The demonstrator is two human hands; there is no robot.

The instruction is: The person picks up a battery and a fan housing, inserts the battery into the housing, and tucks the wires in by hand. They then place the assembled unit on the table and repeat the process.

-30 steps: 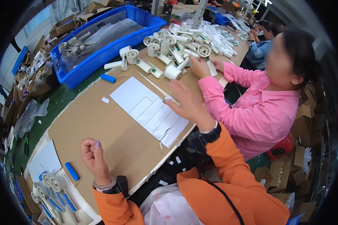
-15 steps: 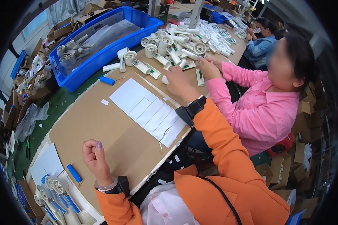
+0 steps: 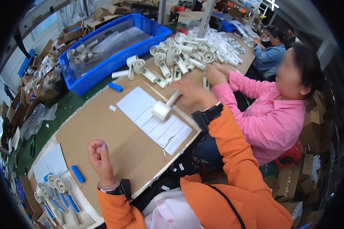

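My right hand (image 3: 195,92) grips the handle of a white handheld fan housing (image 3: 161,110). Its round, drum-shaped head points toward the lower left, above a white sheet marked with lines (image 3: 143,108). My left hand (image 3: 100,158) is raised over the near part of the brown table, fingers curled in and thumb against them, with nothing visible in it. A blue cylindrical battery (image 3: 78,174) lies to its left. Beyond my right hand is a pile of white fan housings (image 3: 172,57), some showing green circuit boards.
A blue bin (image 3: 74,86) with bagged parts stands beyond the table's far left edge. Another blue battery (image 3: 115,87) lies near it. Several fan assemblies (image 3: 61,187) with blue batteries sit at the near left. On the right, a person in a pink shirt (image 3: 267,110) works at the pile.
My right hand has drawn back from the pile, bringing a fan housing over the lined sheet. My left hand stays curled in about the same place. The view has shifted slightly.
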